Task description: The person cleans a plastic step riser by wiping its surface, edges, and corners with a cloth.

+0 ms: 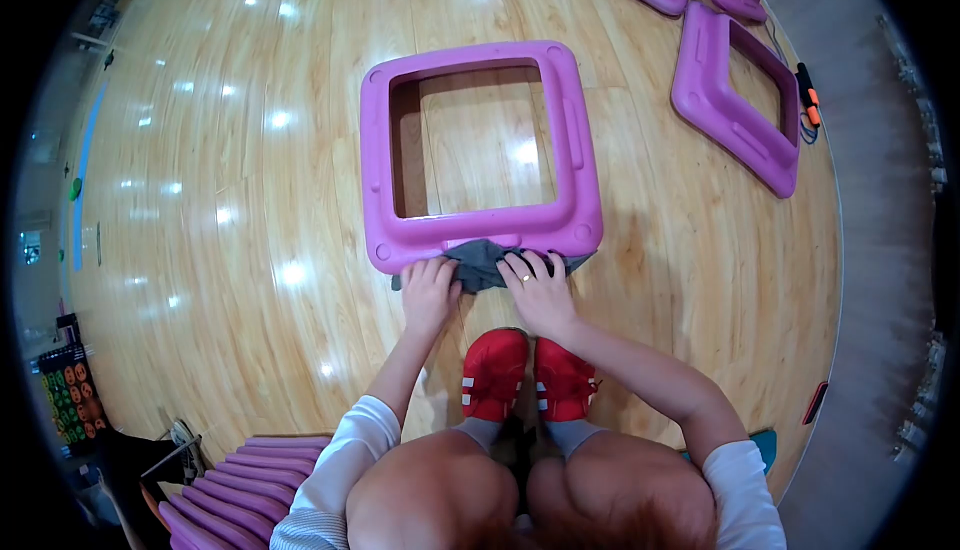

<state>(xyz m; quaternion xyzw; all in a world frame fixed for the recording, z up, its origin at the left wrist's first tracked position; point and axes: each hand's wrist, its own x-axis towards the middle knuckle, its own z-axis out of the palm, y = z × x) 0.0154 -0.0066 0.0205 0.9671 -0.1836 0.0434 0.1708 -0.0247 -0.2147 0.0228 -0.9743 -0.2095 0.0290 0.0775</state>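
One purple square frame (580, 165) lies on the wood floor (270, 350) before two red shoes (495, 375). Two hands, left (430, 295) and right (540, 295), each grip one dark grey cloth (478, 262) against its near edge. Three more purple pieces (740, 135) sit at upper right, a purple stack at lower left. Glossy pale planks reflect many lights; a grey strip borders the right.

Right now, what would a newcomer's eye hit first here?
Probably the square purple frame on the wood floor, directly ahead of the person, with the left hand and right hand pressing a dark gray cloth to its near edge. Next, the bright red shoes just below the hands, then more purple pieces at upper right.
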